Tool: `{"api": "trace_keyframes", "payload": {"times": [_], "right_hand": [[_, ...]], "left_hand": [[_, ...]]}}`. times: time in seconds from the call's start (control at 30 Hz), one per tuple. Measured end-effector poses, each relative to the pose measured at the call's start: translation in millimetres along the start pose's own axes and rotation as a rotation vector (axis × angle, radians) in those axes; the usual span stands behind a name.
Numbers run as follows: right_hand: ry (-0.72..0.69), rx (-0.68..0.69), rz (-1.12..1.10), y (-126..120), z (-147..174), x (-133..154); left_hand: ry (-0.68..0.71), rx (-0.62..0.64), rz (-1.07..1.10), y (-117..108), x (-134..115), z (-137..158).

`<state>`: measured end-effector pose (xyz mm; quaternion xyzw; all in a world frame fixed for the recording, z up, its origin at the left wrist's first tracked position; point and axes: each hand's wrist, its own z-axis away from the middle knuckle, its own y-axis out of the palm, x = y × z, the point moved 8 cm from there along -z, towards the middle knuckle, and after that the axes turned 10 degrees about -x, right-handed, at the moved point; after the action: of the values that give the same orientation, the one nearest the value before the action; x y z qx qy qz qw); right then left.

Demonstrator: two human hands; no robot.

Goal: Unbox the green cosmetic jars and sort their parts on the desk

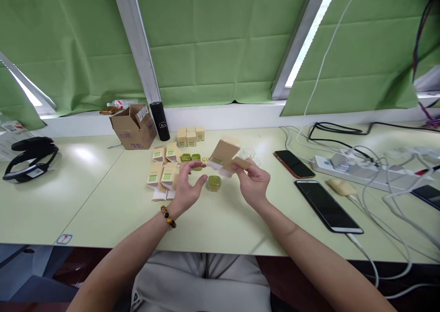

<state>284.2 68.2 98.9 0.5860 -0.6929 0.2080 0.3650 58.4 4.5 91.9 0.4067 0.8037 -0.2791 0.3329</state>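
My right hand (253, 181) pinches a small kraft-paper box (226, 152) by its edge and holds it above the table; the box has a window and its flaps look unfolded. My left hand (189, 183) hovers to the left of it, thumb and fingers apart, with nothing in the grip. Between the hands a small clear jar with a green lid (214, 183) stands on the table. Beyond my left hand are more green-lidded jars (191, 157). Several opened kraft boxes (168, 175) stand close to the left hand's fingers.
Closed small boxes (191, 136) are grouped farther back. A cardboard carton (134, 127) and a black bottle (160, 121) stand back left, a headset (30, 159) far left. To the right lie two phones (326, 205), a power strip (357, 172) and tangled cables. Clear glass pieces (246, 153) sit behind my right hand.
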Motion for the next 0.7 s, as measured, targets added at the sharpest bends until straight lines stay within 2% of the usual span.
{"api": "trace_keyframes", "payload": {"times": [0.07,0.13,0.2,0.27,0.43,0.53,0.6,0.7], "right_hand": [[-0.379,0.033,0.157,0,8,25],[-0.660,0.076,0.243,3,22,40],[-0.799,0.100,0.258,5,33,44],[-0.832,0.127,0.243,7,38,42],[-0.727,0.186,0.202,16,34,30],[-0.598,0.263,0.136,23,31,29],[-0.444,0.280,0.079,26,28,27],[-0.085,0.237,0.013,26,23,15]], "left_hand": [[0.076,-0.042,-0.076,-3,-5,-1],[0.150,-0.089,-0.118,-7,-9,-1],[0.211,-0.119,-0.134,-10,-11,-1],[0.270,-0.139,-0.164,-12,-13,0],[0.409,-0.126,-0.227,-12,-18,0],[0.418,-0.084,-0.119,-9,-17,0],[0.303,-0.060,-0.027,-7,-8,-1],[-0.011,-0.028,0.080,-1,15,-2]]}}
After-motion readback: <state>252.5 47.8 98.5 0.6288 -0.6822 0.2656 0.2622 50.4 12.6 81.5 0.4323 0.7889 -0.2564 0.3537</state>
